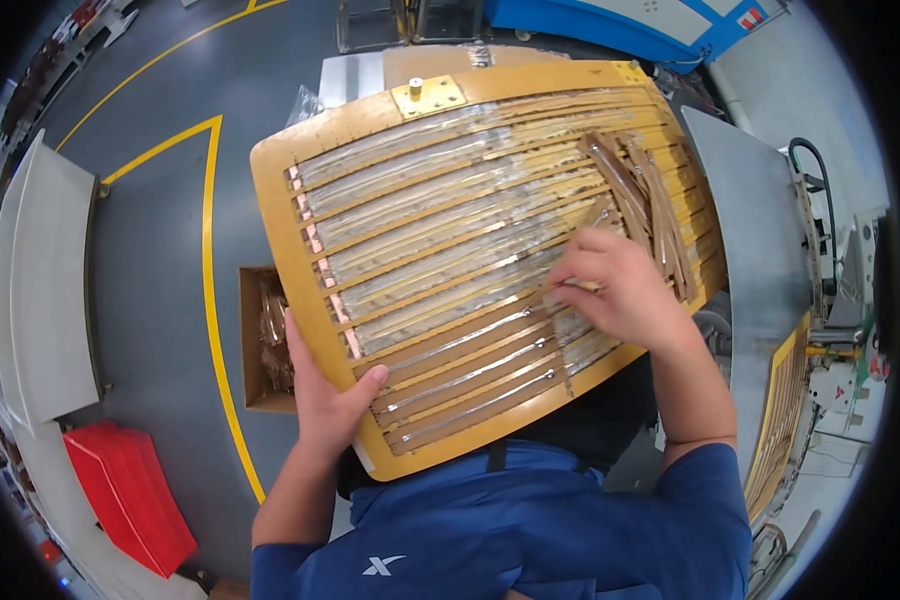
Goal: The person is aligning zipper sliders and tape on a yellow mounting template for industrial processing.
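A large yellow-brown slotted board (pixel 270 190) lies tilted before me, its near edge close to my body. My left hand (pixel 322 400) grips its left edge, thumb on top. Over the lower right slots, the fingers of my right hand (pixel 615 285) are pinched together; what is between them is too small to make out. Clear strips (pixel 410 215) fill most of the upper slots, with pinkish ends at the left. Thin shiny strips (pixel 470 395) lie in the lower slots. A pile of loose brown strips (pixel 650 200) rests on the board just beyond my right hand.
An open cardboard box (pixel 253 370) with brown strips stands on the floor at left. Further left are a red bin (pixel 135 495) and a pale cabinet (pixel 50 280). A grey metal panel (pixel 755 230) is at right, near another slotted board (pixel 778 425). A blue machine (pixel 580 20) stands behind.
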